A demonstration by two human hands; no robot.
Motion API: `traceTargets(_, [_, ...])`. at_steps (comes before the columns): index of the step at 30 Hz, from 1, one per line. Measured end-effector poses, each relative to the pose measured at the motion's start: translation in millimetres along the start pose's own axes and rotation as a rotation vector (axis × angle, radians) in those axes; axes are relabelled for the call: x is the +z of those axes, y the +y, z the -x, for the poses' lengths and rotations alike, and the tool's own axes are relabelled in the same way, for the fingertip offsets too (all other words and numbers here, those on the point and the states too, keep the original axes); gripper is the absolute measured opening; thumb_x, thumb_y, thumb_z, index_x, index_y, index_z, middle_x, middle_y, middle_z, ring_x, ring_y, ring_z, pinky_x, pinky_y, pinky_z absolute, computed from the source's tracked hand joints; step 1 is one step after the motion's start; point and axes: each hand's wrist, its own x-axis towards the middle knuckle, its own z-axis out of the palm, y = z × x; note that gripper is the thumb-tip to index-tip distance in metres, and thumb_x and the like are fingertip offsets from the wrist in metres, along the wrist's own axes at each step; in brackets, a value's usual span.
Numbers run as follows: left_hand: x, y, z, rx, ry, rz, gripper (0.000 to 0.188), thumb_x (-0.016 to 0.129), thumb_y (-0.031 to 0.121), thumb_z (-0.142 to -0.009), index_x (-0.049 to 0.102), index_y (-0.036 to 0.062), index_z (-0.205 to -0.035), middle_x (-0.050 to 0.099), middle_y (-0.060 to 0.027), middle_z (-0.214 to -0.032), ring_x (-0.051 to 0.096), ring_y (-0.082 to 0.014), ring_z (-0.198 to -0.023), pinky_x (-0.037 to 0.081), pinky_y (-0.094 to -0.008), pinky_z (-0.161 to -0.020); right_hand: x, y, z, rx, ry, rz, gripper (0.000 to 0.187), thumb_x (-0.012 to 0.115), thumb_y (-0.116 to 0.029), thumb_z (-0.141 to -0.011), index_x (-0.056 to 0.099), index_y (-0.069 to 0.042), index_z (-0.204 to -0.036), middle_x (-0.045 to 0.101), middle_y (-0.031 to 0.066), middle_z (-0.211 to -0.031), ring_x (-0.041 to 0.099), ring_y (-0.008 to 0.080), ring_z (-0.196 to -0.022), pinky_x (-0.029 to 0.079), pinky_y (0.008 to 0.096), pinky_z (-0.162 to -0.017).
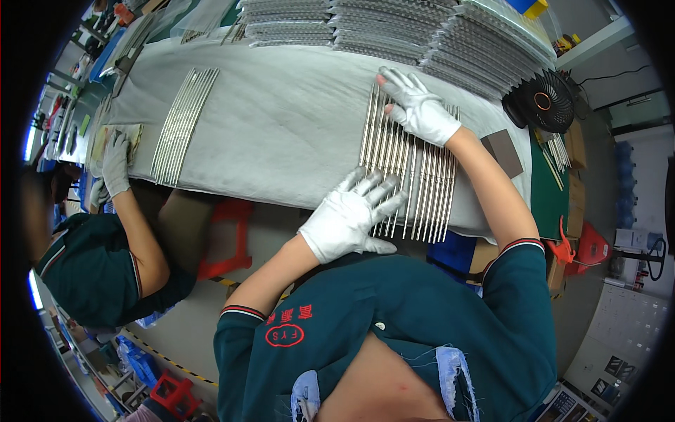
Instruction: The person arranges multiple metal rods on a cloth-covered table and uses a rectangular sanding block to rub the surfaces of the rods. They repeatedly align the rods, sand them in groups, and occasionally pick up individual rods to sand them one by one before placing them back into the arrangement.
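Left hand (348, 214): fingers spread, resting on the near left part of a row of slim metal rods (415, 183). Right hand (422, 112): fingers spread across the row's far end. The row lies on the cloth-covered bench (281, 105) beneath both hands' fingers. Beyond the right fingers: stacked clear plastic sheets (387, 32); to their right, a black fan (541, 100). Well left of the left fingers: a 2nd rod row (184, 126), a co-worker's gloved hand (116, 165) and a red stool (232, 211).

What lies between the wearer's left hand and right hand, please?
In the head view, metal rods lie between the left hand and right hand.
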Motion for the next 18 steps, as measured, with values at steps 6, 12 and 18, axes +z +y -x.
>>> traceTargets(6, [-1,-27,3,-0.226,0.048,-0.117,0.096,0.069,0.063,-0.078,0.042,0.0016,-0.146,0.047,-0.0230,-0.147,0.043,-0.0403,-0.138,0.028,-0.0523,-0.119,-39,9,69,0.211,0.008,0.036,0.070,0.038,-0.061,-0.102,0.036,-0.015,-0.156,0.030,0.0178,-0.162,0.025,0.0387,-0.151,0.018,0.0500,-0.124])
traceTargets(12, [3,-23,-1,-0.218,0.082,-0.115,0.091,0.069,0.062,-0.080,0.044,0.0018,-0.144,0.048,-0.0267,-0.144,0.046,-0.0410,-0.135,0.029,-0.0540,-0.117,-70,7,128,0.369,-0.059,0.341,0.074,0.058,-0.050,-0.095,0.040,-0.009,-0.153,0.033,0.0209,-0.160,0.026,0.0386,-0.150,0.019,0.0518,-0.123])
traceTargets(18, [5,-18,-5,-0.217,0.042,-0.157,0.090,0.070,0.060,-0.079,0.044,0.0066,-0.146,0.050,-0.0264,-0.141,0.045,-0.0408,-0.136,0.029,-0.0552,-0.117,-87,9,174,0.781,-0.173,0.446,0.082,0.068,-0.051,-0.086,0.041,-0.010,-0.153,0.029,0.0185,-0.162,0.028,0.0356,-0.150,0.029,0.0557,-0.118])
